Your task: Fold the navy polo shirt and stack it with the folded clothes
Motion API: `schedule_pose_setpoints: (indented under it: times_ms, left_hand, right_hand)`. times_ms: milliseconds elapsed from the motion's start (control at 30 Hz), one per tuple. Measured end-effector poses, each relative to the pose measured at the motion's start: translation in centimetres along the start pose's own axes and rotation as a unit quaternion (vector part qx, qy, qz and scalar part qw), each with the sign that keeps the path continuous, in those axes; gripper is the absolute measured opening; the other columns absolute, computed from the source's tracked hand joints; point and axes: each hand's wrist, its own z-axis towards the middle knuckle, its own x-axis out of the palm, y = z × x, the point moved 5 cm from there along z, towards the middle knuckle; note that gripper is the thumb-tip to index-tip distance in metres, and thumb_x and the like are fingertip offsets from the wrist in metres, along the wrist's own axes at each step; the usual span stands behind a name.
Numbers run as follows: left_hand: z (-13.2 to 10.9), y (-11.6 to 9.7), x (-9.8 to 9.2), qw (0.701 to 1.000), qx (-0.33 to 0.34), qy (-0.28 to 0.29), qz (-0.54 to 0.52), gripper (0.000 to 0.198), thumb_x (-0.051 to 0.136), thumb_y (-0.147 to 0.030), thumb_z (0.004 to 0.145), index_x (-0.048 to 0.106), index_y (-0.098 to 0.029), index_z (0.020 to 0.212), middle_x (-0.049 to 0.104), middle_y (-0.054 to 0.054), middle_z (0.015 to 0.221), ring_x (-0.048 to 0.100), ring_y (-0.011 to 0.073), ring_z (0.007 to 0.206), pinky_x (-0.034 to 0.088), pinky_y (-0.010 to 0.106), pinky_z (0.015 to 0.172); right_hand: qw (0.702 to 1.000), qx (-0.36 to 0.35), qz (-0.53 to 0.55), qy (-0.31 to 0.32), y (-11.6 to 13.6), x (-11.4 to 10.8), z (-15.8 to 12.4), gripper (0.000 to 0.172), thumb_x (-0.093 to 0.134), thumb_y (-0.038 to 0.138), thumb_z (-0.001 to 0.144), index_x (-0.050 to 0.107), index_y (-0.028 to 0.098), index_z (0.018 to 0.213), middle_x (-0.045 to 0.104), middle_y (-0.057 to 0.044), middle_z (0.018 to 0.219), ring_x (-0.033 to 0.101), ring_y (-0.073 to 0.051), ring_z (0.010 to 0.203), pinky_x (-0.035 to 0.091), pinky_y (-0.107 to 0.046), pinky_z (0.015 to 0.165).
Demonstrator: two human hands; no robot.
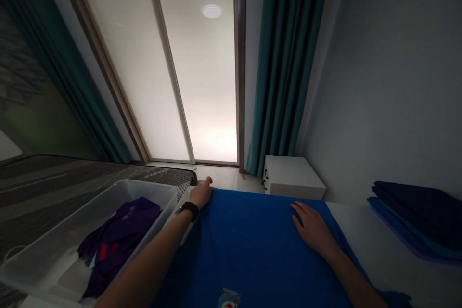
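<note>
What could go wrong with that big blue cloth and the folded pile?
The blue cloth might crease if the right hand on it slides. It might slip, because it reaches the far edge of the table. And the folded pile could topple if the right hand swings that way.

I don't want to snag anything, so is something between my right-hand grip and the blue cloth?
Nothing visible: your right-hand grip rests on the blue cloth, near its far right corner. The clear bin is off to the left.

There are two hands [201, 195] [312, 228], one bin [90, 216], two curtains [61, 72] [288, 67].
</note>
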Motion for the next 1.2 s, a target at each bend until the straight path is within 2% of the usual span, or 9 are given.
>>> schedule_pose_setpoints:
  times_ms: [67,233,300,433,633,967,1067,1200]
  left_hand:
    - [-0.5,-0.1,0.0,1.0,-0.006,-0.009,0.011,0.022,0.047,-0.031,0.094,0.051,-0.023,0.114,0.067,0.012,0.113,0.065,0.0286,0.1,0.044,0.037,0.081]
    - [-1.1,-0.2,0.3,0.999,-0.036,-0.008,0.01,0.031,0.034,-0.038,0.098,0.048,-0.019,0.119,0.071,0.011,0.095,0.068,0.0272,0.093,0.045,0.033,0.074]
    - [-1.7,-0.4,0.3,1.0,-0.023,-0.008,0.014,0.034,0.038,-0.039,0.097,0.046,-0.019,0.122,0.072,0.009,0.093,0.069,0.026,0.091,0.045,0.032,0.073]
    - [-4.1,-0.6,0.2,0.999,0.012,-0.028,0.043,0.034,0.042,-0.032,0.096,0.044,-0.02,0.128,0.072,0.007,0.094,0.068,0.0251,0.091,0.043,0.032,0.08]
    - [-6.8,-0.1,0.0,0.995,0.022,-0.051,0.08,0.029,0.035,-0.026,0.098,0.051,-0.022,0.121,0.072,0.006,0.082,0.069,0.025,0.085,0.037,0.038,0.092]
    - [-10.3,1.0,-0.8,0.998,0.011,-0.037,0.049,0.026,0.036,-0.026,0.095,0.053,-0.022,0.114,0.074,0.003,0.082,0.069,0.0238,0.087,0.034,0.041,0.092]
    - [-10.0,1.3,-1.1,0.999,0.004,-0.025,0.029,0.025,0.037,-0.027,0.094,0.053,-0.023,0.113,0.074,0.003,0.087,0.068,0.0234,0.091,0.034,0.041,0.093]
    - [-7.5,1.7,-1.6,1.0,-0.018,-0.007,0.009,0.029,0.04,-0.028,0.092,0.053,-0.022,0.116,0.074,0.006,0.098,0.066,0.0242,0.101,0.035,0.043,0.096]
  right_hand:
    - [1.0,-0.008,-0.005,0.007,0.2,-0.1,-0.2,0.054,0.027,0.041,0.095,0.05,0.018,0.138,0.044,-0.008,0.148,0.039,-0.024,0.137,0.023,-0.045,0.116]
    - [0.998,-0.015,-0.033,0.048,0.4,0.0,-0.4,0.059,0.023,0.047,0.096,0.039,0.02,0.146,0.033,-0.005,0.155,0.026,-0.021,0.143,0.015,-0.045,0.118]
    - [0.998,-0.014,-0.039,0.056,0.4,0.1,-0.4,0.059,0.022,0.049,0.097,0.037,0.021,0.147,0.031,-0.005,0.156,0.024,-0.021,0.144,0.014,-0.046,0.119]
    - [0.998,-0.016,-0.031,0.055,0.6,0.1,-0.4,0.061,0.02,0.053,0.097,0.037,0.023,0.147,0.03,-0.005,0.156,0.022,-0.021,0.145,0.013,-0.046,0.119]
    - [0.996,-0.012,-0.051,0.072,0.8,0.2,-0.7,0.066,0.024,0.058,0.096,0.03,0.021,0.15,0.021,-0.007,0.159,0.015,-0.023,0.146,0.009,-0.048,0.119]
    - [0.993,-0.003,-0.067,0.093,1.3,-0.6,-4.2,0.069,0.02,0.062,0.094,0.025,0.024,0.151,0.016,-0.005,0.159,0.011,-0.022,0.147,0.007,-0.048,0.119]
    - [0.993,-0.002,-0.064,0.096,1.5,-0.8,-4.9,0.069,0.02,0.062,0.094,0.025,0.024,0.151,0.016,-0.004,0.159,0.01,-0.022,0.147,0.007,-0.048,0.119]
    - [0.993,0.006,-0.053,0.101,1.7,-1.0,-5.0,0.069,0.02,0.062,0.094,0.024,0.024,0.152,0.016,-0.004,0.159,0.011,-0.022,0.146,0.008,-0.048,0.119]
